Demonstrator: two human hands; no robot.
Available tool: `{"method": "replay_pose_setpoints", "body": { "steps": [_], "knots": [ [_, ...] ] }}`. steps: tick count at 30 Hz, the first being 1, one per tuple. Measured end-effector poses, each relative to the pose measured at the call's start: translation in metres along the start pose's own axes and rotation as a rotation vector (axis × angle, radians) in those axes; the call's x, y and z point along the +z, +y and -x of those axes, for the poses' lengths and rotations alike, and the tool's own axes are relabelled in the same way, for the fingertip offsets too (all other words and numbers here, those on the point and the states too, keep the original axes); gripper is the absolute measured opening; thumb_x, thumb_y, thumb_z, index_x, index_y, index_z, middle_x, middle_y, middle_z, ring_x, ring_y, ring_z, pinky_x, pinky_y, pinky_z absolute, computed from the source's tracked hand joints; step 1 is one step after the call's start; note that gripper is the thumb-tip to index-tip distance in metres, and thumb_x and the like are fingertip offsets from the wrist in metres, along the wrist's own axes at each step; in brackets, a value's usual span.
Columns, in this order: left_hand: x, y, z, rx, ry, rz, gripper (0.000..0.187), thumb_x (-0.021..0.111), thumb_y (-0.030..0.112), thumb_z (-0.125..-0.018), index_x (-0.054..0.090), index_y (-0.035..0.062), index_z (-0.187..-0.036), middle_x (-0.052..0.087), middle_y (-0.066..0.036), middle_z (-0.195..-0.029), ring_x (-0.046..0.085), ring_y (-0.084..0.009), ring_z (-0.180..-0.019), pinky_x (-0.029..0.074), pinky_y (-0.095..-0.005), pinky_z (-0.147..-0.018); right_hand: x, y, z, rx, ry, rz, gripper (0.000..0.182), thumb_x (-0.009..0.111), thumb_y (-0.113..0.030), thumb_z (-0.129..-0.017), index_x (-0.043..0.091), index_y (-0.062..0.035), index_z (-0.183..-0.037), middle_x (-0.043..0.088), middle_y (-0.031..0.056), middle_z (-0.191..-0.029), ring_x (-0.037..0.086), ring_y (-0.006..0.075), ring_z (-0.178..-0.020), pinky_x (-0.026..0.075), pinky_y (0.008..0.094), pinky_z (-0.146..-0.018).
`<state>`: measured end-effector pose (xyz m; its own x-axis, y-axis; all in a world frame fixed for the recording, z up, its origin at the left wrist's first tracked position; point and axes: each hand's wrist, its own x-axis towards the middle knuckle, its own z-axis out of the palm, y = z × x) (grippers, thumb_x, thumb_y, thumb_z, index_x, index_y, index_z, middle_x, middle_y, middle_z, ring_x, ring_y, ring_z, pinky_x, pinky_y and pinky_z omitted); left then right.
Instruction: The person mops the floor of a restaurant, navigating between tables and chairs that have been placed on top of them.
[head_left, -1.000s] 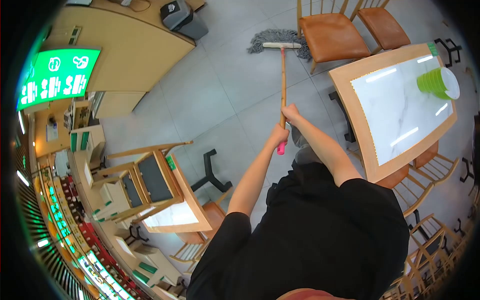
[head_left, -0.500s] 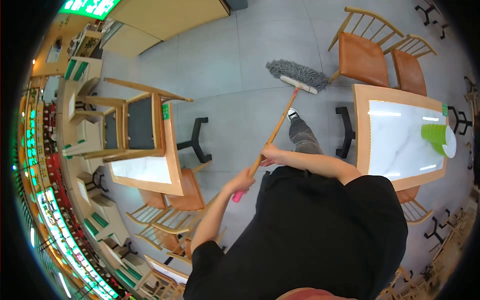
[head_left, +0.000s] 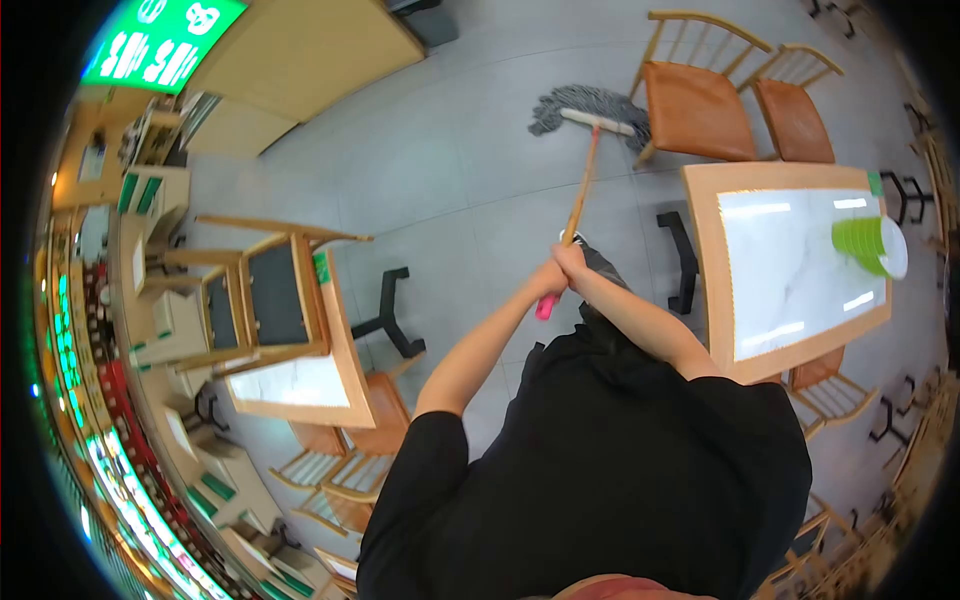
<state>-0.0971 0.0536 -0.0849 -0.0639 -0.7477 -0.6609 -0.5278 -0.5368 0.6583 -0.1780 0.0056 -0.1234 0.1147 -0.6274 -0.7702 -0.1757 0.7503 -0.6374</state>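
A mop with a grey string head (head_left: 592, 108), a pale crossbar and a wooden handle (head_left: 583, 190) reaches forward from my body. My left hand (head_left: 546, 282) is closed around the handle near its pink end (head_left: 546, 307). Just above it, my right hand (head_left: 571, 260) grips the same handle, and the two hands touch or nearly touch. The strands lie on the grey floor (head_left: 420, 170), their right end beside a front leg of a chair with a brown seat (head_left: 697, 110). My fingers are partly hidden.
To the right, a marble-topped table (head_left: 780, 265) carries stacked green cups (head_left: 862, 245). On the left, upturned chairs (head_left: 277, 295) rest on another table (head_left: 300, 390). Black table feet (head_left: 390, 315) stand on the floor. A beige counter (head_left: 310, 60) is ahead on the left.
Both hands have moved forward, away from my body, and closer together on the handle. The mop head has slid forward along the floor, and its handle now points more straight ahead.
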Motion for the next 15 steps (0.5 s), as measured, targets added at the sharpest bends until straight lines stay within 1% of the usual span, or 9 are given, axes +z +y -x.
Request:
{"method": "replay_pose_setpoints", "body": {
  "steps": [1,2,5,6,8,9,12,14,15],
  "knots": [
    [-0.012,0.023,-0.024,-0.088,-0.084,-0.008,0.03,0.045,0.009,-0.076,0.046,-0.0051,-0.103,0.059,-0.017,-0.065,0.058,-0.0267,-0.047,0.046,-0.039,-0.043,-0.013,-0.003,-0.014,-0.072,0.058,0.012,0.025,0.051,-0.019,-0.078,0.052,0.0052,-0.085,0.056,0.0139,-0.074,0.06,0.0245,-0.072,0.049,0.0352,-0.055],
    [-0.015,0.04,-0.04,-0.174,-0.163,-0.017,0.03,0.045,0.008,-0.075,0.046,-0.0049,-0.102,0.059,-0.016,-0.064,0.058,-0.0261,-0.046,0.046,-0.0386,-0.042,-0.032,-0.022,-0.015,-0.038,0.018,-0.008,0.032,0.051,-0.025,-0.078,0.051,0.0053,-0.088,0.055,0.0129,-0.074,0.058,0.0191,-0.07,0.046,0.0309,-0.054],
    [-0.021,0.046,-0.056,-0.199,-0.099,0.012,0.029,0.045,0.008,-0.075,0.045,-0.0047,-0.102,0.056,-0.014,-0.059,0.056,-0.0244,-0.043,0.044,-0.0379,-0.04,-0.058,-0.066,0.008,-0.006,0.118,-0.282,0.032,0.052,-0.025,-0.078,0.05,0.0047,-0.091,0.055,0.0117,-0.074,0.055,0.0162,-0.066,0.044,0.0285,-0.052],
    [-0.017,0.043,-0.05,-0.19,-0.043,0.013,0.031,0.046,0.007,-0.074,0.045,-0.0044,-0.103,0.057,-0.015,-0.061,0.057,-0.0259,-0.045,0.045,-0.0386,-0.041,-0.066,-0.069,0.005,0.049,0.054,-0.237,0.039,0.05,-0.029,-0.082,0.047,0.0021,-0.105,0.057,0.0125,-0.089,0.058,0.0191,-0.074,0.049,0.0299,-0.061],
    [-0.013,0.024,-0.021,-0.188,0.093,0.021,0.033,0.048,0.007,-0.073,0.046,-0.0039,-0.104,0.059,-0.018,-0.065,0.059,-0.029,-0.048,0.047,-0.04,-0.044,-0.066,-0.058,-0.006,0.07,-0.004,-0.175,0.042,0.051,-0.03,-0.081,0.046,0.0027,-0.108,0.056,0.0129,-0.089,0.058,0.0206,-0.076,0.05,0.031,-0.062],
    [-0.014,0.014,-0.007,-0.185,0.092,0.02,0.032,0.048,0.007,-0.073,0.045,-0.0035,-0.104,0.058,-0.018,-0.065,0.059,-0.029,-0.048,0.047,-0.0401,-0.044,-0.06,-0.055,-0.01,0.073,-0.039,-0.139,0.044,0.052,-0.031,-0.081,0.045,0.0031,-0.109,0.056,0.013,-0.09,0.058,0.0214,-0.077,0.05,0.0315,-0.062],
    [0.0,-0.007,0.063,-0.204,0.087,0.034,0.03,0.047,0.008,-0.075,0.043,-0.0029,-0.103,0.057,-0.018,-0.066,0.058,-0.0278,-0.047,0.046,-0.0394,-0.044,-0.018,-0.042,0.021,0.012,-0.082,0.071,0.04,0.052,-0.026,-0.08,0.047,0.0042,-0.105,0.055,0.0116,-0.079,0.057,0.0211,-0.061,0.048,0.0314,-0.051],
    [-0.007,0.015,0.142,-0.239,0.077,0.01,0.029,0.045,0.008,-0.076,0.042,-0.0031,-0.102,0.056,-0.017,-0.065,0.057,-0.0254,-0.047,0.045,-0.0377,-0.043,0.004,-0.026,0.032,0.159,-0.313,0.272,0.041,0.052,-0.027,-0.08,0.048,0.0044,-0.106,0.056,0.0132,-0.079,0.06,0.0245,-0.064,0.051,0.0344,-0.054],
    [0.005,-0.014,0.162,-0.16,0.141,-0.056,0.03,0.046,0.009,-0.076,0.042,-0.0021,-0.103,0.056,-0.017,-0.066,0.057,-0.0251,-0.047,0.045,-0.0374,-0.043,0.015,-0.011,0.038,0.242,-0.425,0.374,0.041,0.053,-0.027,-0.08,0.049,0.0045,-0.106,0.057,0.014,-0.079,0.061,0.0262,-0.065,0.053,0.0359,-0.055]
  ]
}}
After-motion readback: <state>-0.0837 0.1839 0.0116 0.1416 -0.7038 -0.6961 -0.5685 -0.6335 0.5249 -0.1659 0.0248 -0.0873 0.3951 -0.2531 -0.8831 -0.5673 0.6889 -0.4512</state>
